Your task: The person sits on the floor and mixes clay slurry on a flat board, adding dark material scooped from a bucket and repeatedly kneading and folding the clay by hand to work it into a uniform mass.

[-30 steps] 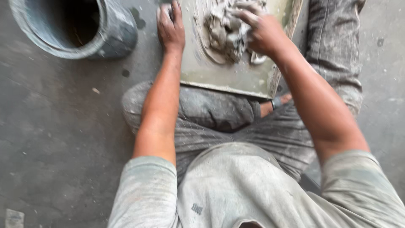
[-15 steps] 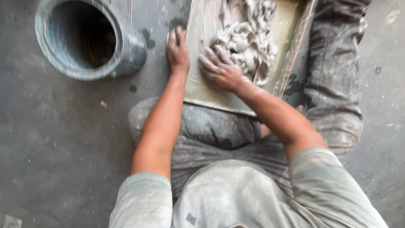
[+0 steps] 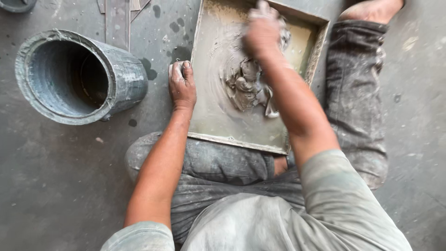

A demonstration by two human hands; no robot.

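Note:
A shallow rectangular metal tray (image 3: 218, 130) lies on the floor between my legs. A lump of wet grey clay (image 3: 246, 88) sits in its middle, with smears around it. My left hand (image 3: 182, 86) rests flat on the floor against the tray's left rim, fingers together, holding nothing. My right hand (image 3: 262, 30) is over the far part of the tray beyond the lump, blurred and coated with clay. Whether it grips clay is unclear.
A grey bucket (image 3: 79, 76) lies on its side to the left of the tray, its mouth facing me. Flat strips (image 3: 117, 21) lie on the concrete floor behind it. My right leg (image 3: 355, 93) runs along the tray's right side, foot (image 3: 371, 9) at the top.
My right hand has gone from the near side of the clay to the far part of the tray. The left hand stays at the tray's left rim. The view has moved closer.

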